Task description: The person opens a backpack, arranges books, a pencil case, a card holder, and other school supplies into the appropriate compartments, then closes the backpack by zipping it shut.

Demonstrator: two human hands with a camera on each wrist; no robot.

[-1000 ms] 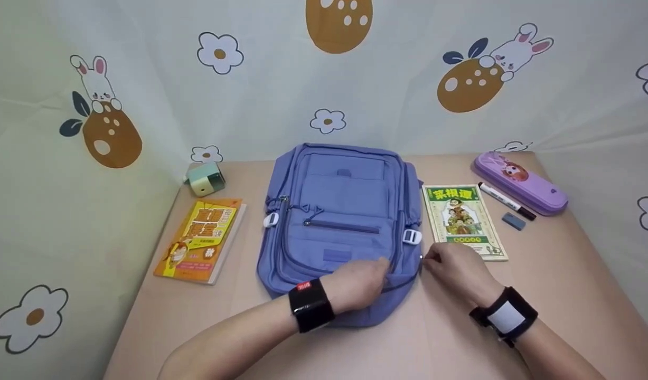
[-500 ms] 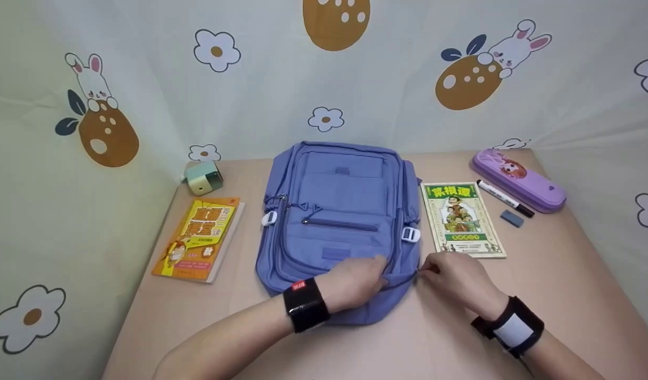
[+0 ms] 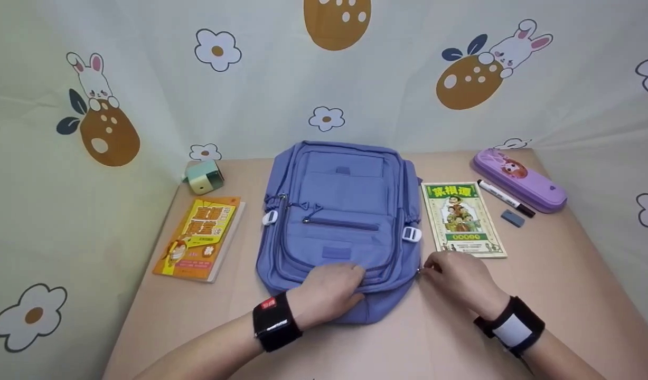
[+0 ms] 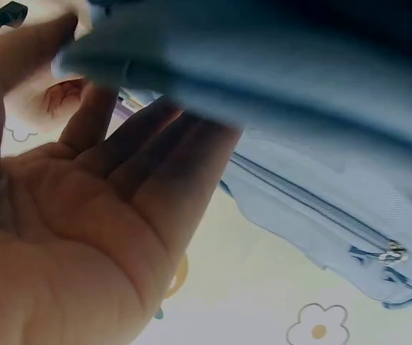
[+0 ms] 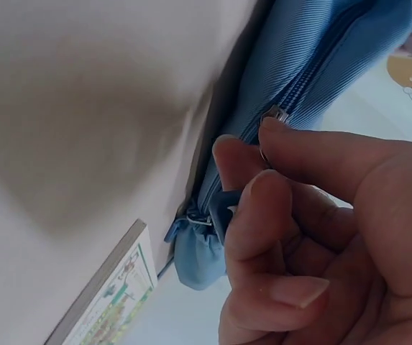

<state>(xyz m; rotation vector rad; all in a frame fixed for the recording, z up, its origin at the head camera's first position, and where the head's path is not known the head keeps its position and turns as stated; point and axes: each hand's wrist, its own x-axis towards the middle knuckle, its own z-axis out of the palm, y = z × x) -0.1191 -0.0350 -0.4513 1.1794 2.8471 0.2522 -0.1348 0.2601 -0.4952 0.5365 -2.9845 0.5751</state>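
A blue backpack (image 3: 337, 192) lies on its back on the table, its front pockets facing up. My left hand (image 3: 326, 293) rests over the bag's near end. In the left wrist view its fingers (image 4: 184, 172) reach fairly straight behind the blurred blue fabric, which hides their tips. Beside the bag's lower right edge, my right hand (image 3: 461, 277) pinches a small metal zipper pull (image 5: 272, 115) between thumb and forefinger. The dark zipper (image 5: 306, 75) runs along the bag's side, beyond the slider. A white buckle (image 3: 411, 234) sits on the right side strap.
Left of the bag are an orange book (image 3: 199, 240) and a green pencil sharpener (image 3: 204, 177). To its right lie a green-and-white book (image 3: 461, 219), a marker (image 3: 506, 198), a grey-blue eraser (image 3: 513, 218) and a purple pencil case (image 3: 519, 180). A patterned cloth (image 3: 271, 95) hangs behind.
My left hand has shifted left along the bag's near end, away from its lower right corner. The right hand has come slightly nearer along the bag's right edge, with the zipper pull.
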